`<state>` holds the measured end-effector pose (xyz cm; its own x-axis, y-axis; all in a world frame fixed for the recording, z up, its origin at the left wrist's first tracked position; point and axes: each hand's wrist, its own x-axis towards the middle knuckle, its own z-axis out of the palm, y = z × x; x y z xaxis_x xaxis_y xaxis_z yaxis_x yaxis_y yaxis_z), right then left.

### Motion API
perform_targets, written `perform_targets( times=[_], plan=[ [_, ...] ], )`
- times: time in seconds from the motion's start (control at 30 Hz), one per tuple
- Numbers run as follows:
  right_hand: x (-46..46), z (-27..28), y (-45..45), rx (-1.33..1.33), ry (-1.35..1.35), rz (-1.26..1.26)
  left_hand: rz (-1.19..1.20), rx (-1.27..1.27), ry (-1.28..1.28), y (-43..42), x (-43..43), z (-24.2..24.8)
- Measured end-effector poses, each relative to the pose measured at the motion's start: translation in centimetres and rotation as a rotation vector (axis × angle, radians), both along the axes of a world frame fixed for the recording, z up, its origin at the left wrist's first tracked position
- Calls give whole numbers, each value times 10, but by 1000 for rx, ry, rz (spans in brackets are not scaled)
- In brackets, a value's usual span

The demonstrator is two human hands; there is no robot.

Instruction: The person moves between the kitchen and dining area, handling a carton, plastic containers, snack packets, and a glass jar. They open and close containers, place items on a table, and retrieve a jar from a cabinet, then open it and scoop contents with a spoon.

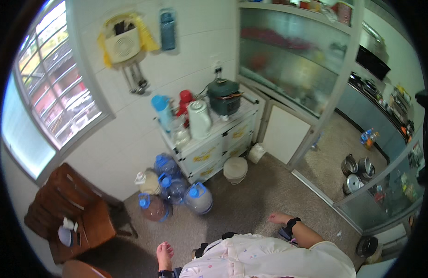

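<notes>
Both of my hands hang low over the floor, away from any object. My left hand (165, 251) is at the bottom, left of my pale printed clothing, with its fingers loosely curled and a dark strap at the wrist. My right hand (279, 218) is right of the clothing, also with a black wrist strap; its fingers are too small to read clearly. Ahead stands a low white cabinet (203, 156) with yellow flower prints. On it are a dark green rice cooker (223, 97), a pale thermos jug (199, 120), a blue bottle (162, 110) and a red container (185, 100).
Large plastic water jugs (198, 198) and a lidded white bucket (235, 169) stand on the floor. A wooden chair (95, 219) is at left, below a barred window (61, 76). At right, a floor track (325, 199) marks a doorway; metal pots (353, 183) sit beyond it.
</notes>
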<state>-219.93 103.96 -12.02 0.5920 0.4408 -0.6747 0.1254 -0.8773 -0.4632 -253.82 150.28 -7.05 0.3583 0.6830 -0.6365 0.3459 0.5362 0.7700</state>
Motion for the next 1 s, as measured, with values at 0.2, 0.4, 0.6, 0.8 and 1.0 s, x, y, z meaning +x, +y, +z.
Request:
perform_targets(
  times=[0.2,0.4,0.6,0.8,1.0],
  plan=[
    [101,87,-14,307,-238,-315,-550,191,-74,-25,169,24],
    [181,201,-16,582,-412,-307,-841,321,-56,-55,293,19],
    [285,320,-26,557,-669,-181,-898,331,-184,-72,435,-8],
    [372,395,-30,414,-766,-58,-996,412,-284,-83,569,1],
    [451,484,-69,227,-1154,77,-1100,568,-283,-97,667,22]
  ],
)
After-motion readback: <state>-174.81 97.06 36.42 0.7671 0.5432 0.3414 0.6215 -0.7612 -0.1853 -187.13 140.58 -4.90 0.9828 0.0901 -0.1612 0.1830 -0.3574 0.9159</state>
